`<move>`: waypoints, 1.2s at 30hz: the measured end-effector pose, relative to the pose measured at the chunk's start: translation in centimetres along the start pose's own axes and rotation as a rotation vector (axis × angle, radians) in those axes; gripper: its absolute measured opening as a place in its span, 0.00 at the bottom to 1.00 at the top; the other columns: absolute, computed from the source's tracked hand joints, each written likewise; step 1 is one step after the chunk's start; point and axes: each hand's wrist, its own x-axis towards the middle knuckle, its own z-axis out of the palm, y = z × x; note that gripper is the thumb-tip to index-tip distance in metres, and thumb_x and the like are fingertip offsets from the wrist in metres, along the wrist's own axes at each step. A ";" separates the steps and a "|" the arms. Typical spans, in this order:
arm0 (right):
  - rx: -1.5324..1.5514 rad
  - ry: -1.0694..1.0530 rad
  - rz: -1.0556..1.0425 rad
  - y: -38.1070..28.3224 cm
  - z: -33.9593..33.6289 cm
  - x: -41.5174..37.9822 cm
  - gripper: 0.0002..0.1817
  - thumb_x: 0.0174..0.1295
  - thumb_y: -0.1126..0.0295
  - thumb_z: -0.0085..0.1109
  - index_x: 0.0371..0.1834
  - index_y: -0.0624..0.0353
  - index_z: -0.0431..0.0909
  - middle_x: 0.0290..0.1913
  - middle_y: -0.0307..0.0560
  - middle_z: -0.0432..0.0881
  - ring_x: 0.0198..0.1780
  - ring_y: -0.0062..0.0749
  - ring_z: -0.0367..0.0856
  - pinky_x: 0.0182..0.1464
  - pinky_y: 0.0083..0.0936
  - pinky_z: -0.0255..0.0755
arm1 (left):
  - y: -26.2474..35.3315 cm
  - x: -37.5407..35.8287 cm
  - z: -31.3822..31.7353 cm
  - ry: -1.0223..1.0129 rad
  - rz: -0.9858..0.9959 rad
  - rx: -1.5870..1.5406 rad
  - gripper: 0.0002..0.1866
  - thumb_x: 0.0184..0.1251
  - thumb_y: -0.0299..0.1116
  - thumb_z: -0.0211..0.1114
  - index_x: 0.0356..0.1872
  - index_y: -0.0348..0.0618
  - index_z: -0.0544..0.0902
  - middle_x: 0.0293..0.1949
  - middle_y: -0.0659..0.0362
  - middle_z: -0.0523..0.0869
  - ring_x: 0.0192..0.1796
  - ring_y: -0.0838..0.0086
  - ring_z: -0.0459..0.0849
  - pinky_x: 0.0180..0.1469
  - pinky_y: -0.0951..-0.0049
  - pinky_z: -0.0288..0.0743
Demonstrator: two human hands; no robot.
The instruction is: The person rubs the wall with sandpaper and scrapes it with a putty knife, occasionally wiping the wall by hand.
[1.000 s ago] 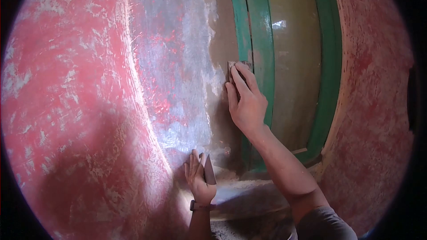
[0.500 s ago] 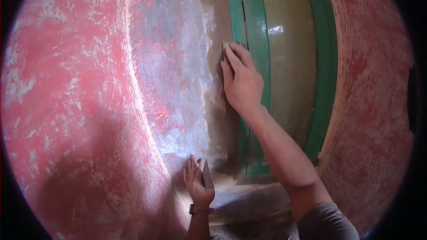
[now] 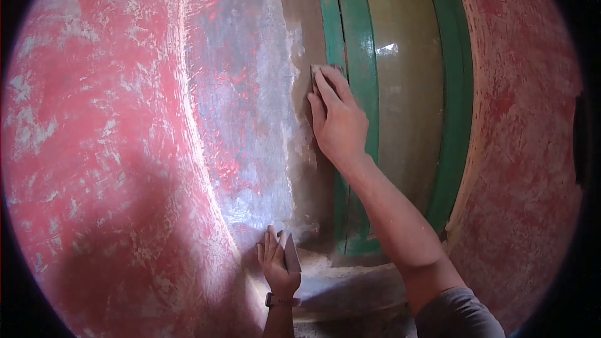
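Observation:
My right hand (image 3: 341, 122) is closed on a small flat grey scraper-like piece (image 3: 315, 74), pressed against the strip of brown plaster (image 3: 307, 37) beside the green window frame (image 3: 362, 56). Its fingers cover most of that piece. Lower down, my left hand (image 3: 277, 268) lies up against the bottom of the grey wall patch (image 3: 241, 106), fingers stretched upward. A thin flat brown plate (image 3: 291, 255) with a pointed top is held along its thumb side. A watch (image 3: 278, 300) is on the left wrist.
Behind the green frame is a dull olive pane (image 3: 407, 131) with a bright reflection. Red, patchy painted walls (image 3: 106, 119) flank the recess on both sides. A pale ledge (image 3: 350, 270) runs below the frame. Shadow falls over the lower left wall.
The view has tilted slightly, so the wall and window sit a little lower. My right hand stays on the brown strip with small movement. My left hand keeps its place near the bottom.

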 end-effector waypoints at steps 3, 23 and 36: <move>-0.002 0.033 -0.066 0.3 -0.2 -4.1 0.24 0.77 0.65 0.67 0.75 0.53 0.82 0.76 0.39 0.81 0.59 0.51 0.91 0.55 0.45 0.88 | -0.4 0.0 0.0 0.004 0.019 -0.009 0.22 0.86 0.36 0.61 0.71 0.38 0.88 0.81 0.39 0.79 0.85 0.42 0.74 0.88 0.37 0.54; 0.008 0.024 -0.015 0.3 0.6 3.2 0.22 0.79 0.65 0.66 0.73 0.54 0.84 0.74 0.40 0.83 0.61 0.50 0.91 0.55 0.44 0.88 | -0.4 0.0 -0.2 -0.086 -0.014 -0.018 0.26 0.85 0.33 0.54 0.78 0.40 0.82 0.85 0.37 0.72 0.88 0.39 0.67 0.89 0.35 0.49; 0.026 0.041 -0.011 0.5 0.5 3.5 0.21 0.80 0.64 0.64 0.73 0.53 0.84 0.74 0.39 0.83 0.58 0.52 0.91 0.55 0.46 0.88 | -0.5 -0.1 -0.4 -0.087 0.005 -0.026 0.27 0.83 0.32 0.54 0.79 0.42 0.81 0.85 0.37 0.72 0.88 0.38 0.66 0.88 0.32 0.50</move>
